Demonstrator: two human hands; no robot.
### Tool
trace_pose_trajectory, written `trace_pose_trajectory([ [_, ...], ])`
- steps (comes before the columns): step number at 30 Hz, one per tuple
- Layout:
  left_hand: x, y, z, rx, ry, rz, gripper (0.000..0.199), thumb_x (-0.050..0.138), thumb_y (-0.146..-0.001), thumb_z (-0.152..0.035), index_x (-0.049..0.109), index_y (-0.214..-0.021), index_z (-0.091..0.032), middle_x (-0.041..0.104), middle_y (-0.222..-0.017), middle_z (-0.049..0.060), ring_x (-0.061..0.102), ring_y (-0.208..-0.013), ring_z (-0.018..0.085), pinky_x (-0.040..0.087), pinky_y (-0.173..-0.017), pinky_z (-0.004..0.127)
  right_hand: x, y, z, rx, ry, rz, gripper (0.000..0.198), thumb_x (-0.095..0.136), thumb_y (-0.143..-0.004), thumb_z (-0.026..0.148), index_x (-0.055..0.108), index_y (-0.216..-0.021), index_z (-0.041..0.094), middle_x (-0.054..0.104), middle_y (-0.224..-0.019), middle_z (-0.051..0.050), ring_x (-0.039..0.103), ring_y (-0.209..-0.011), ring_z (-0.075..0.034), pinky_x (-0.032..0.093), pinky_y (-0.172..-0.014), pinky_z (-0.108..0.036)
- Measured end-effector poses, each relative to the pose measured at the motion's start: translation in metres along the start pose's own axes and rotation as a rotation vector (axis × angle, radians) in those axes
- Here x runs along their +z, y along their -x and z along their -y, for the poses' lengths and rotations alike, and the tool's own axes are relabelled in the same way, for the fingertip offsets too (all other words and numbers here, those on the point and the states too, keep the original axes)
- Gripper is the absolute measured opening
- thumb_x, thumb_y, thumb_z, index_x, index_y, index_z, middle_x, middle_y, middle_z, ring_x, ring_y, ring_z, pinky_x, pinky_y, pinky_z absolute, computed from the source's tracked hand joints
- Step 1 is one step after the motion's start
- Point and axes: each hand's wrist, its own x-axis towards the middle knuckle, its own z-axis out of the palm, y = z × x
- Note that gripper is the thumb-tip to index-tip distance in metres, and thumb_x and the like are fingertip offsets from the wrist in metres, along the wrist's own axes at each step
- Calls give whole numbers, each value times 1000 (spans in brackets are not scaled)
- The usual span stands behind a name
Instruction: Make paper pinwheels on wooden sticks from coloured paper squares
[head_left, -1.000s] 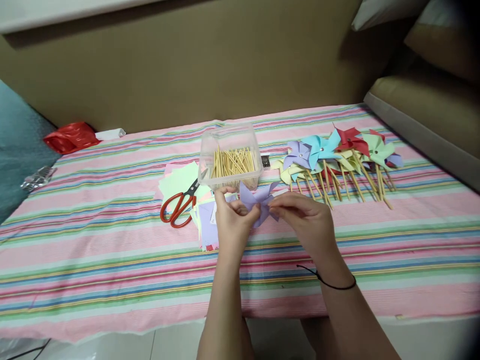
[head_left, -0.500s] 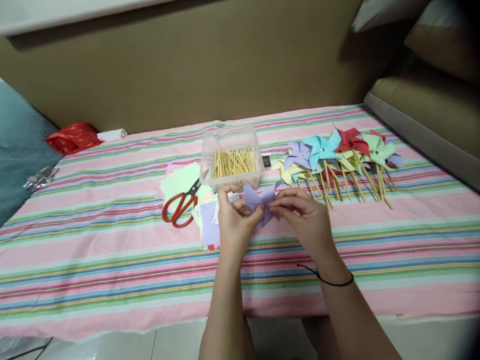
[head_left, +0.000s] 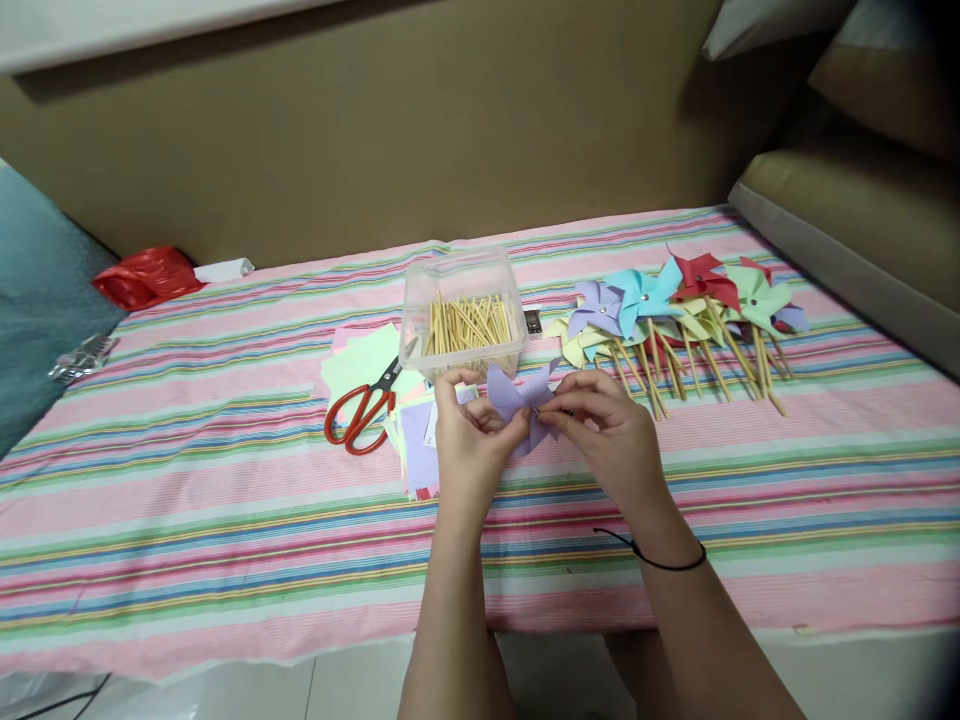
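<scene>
A purple paper pinwheel [head_left: 529, 395] is in front of me, its corners folded in towards the middle. My left hand [head_left: 480, 430] is closed on it, the thumb pressed near its centre. At the pinwheel's centre my right hand [head_left: 607, 430] is pinched on a thin, shiny pin [head_left: 537, 411], mostly hidden by the fingertips. Just behind the hands stands a clear plastic box [head_left: 461, 262] of wooden sticks [head_left: 469, 325]. Left of my left hand lie a stack of coloured paper squares [head_left: 420, 450] and scissors [head_left: 364, 410] with red handles.
Several finished pinwheels [head_left: 649, 297] on sticks lie in a pile at the right. More paper sheets [head_left: 364, 360] lie under the scissors. A red plastic bag [head_left: 146, 278] and a clear packet [head_left: 82, 357] sit far left. A sofa back borders the striped cloth [head_left: 225, 560].
Both hands stay almost in place. My right fingertips have shifted very slightly at the pinwheel's centre; nothing else has visibly moved.
</scene>
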Motion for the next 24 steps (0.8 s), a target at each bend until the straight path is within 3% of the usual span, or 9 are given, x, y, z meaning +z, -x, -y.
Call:
trace_pose_trajectory([
  [6, 0, 2, 1, 62, -83, -14, 49, 71, -69, -21, 34, -100, -27, 52, -54, -11, 42, -43, 8, 31, -47, 18, 2, 2, 3, -48, 85, -19, 10, 72, -75, 14, 72, -71, 24, 60, -85, -2, 60, -85, -17, 53, -68, -30],
  [12, 2, 4, 2, 85, -136, -44, 47, 71, -71, -21, 35, -100, -27, 58, -58, -9, 46, -47, 9, 36, -50, 19, 6, 4, 7, -90, 154, -75, 13, 70, -75, 12, 70, -70, 23, 59, -85, -2, 60, -87, -18, 53, -78, -33],
  [24, -1, 1, 3, 67, -109, 7, 50, 72, -68, -20, 35, -101, -27, 62, -60, -8, 50, -48, 9, 39, -51, 19, 1, 2, 1, 30, 40, -3, 8, 73, -75, 19, 68, -69, 23, 58, -92, -4, 59, -97, -21, 50, -86, -38],
])
